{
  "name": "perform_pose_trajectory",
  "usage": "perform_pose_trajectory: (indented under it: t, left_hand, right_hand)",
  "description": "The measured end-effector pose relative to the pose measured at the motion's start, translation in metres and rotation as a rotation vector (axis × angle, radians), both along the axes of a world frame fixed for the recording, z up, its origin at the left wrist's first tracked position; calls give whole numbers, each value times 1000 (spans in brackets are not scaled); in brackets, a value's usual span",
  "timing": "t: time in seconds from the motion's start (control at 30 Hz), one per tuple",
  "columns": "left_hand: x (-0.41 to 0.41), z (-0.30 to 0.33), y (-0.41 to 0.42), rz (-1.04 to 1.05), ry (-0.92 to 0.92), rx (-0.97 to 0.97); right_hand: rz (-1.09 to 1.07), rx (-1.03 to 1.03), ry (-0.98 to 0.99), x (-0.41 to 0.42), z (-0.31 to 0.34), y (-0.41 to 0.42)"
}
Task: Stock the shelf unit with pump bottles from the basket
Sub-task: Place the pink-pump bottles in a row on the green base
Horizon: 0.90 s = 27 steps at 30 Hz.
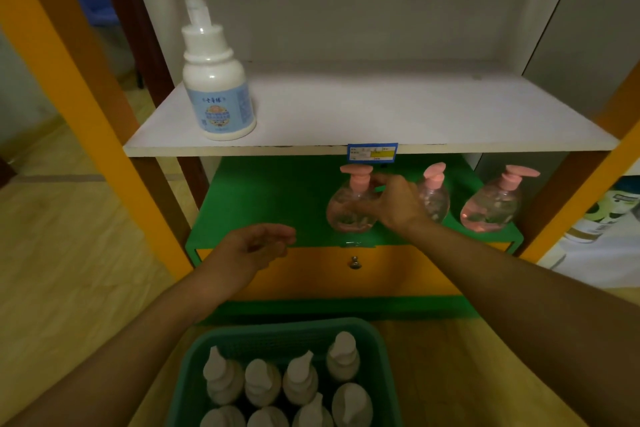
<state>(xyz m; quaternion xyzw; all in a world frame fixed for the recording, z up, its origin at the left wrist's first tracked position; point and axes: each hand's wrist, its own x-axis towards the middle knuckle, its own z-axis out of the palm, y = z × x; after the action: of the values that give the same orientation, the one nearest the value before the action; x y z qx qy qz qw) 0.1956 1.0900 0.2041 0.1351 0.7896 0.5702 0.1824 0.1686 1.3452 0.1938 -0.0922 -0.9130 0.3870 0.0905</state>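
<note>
- Your right hand has its fingers curled round the leftmost pink pump bottle, thumb up by the neck. It is holding that bottle.
- Your left hand holds nothing. Its fingers are loose and a bit bent, and it hangs in front of the green shelf.
- The bottle you hold stands up straight on the green shelf, its pump top pointing left. Two more pink bottles stand to its right.
- One white pump bottle stands alone on the white shelf above, over at the left end.
- The rest of the white bottles sit in the green basket, low down and close to you. They stand upright, tops up.
- The basket is below both hands and behind them, toward your body. Your left hand is free and nearer to it, so I think it should go down for the next white bottle.
- Reach straight down onto a top, since the bottles are packed tight together.
</note>
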Motion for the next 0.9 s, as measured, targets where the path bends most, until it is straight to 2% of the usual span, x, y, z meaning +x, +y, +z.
perform_pose_trajectory:
  t: [0.27, 0.57, 0.8, 0.9]
  left_hand:
    - [-1, -8, 2, -8, -20, -5]
    - [3, -14, 5, -18, -37, -23]
    - [4, -10, 14, -13, 13, 56]
    - [5, -9, 16, -8, 4, 85]
  right_hand:
    - [-11, 40, -64, -6, -9, 16]
    - [-11, -25, -81, -9, -14, 17]
    - [42, -52, -92, 0, -15, 13]
    - [46, -87, -36, 11, -9, 12]
